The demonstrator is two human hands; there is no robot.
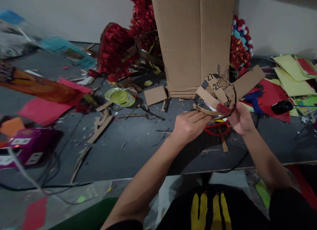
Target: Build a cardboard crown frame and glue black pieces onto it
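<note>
Both hands are on a rounded frame of bent cardboard strips, some printed with black numbers. My left hand has its fingers closed on the frame's lower left edge. My right hand grips its right side, with the thumb up against the rim; the fingertips are partly hidden. Under the frame, between the hands, lie scissors with red handles, their blades mostly covered. Right of the frame a blue glue gun rests near red paper.
A tall cardboard panel stands behind the hands. Red paper-petal decorations and an uncapped-looking yellow jar are to the left. A purple box with cables sits far left. Yellow paper sheets pile at right. Cardboard scraps litter the table.
</note>
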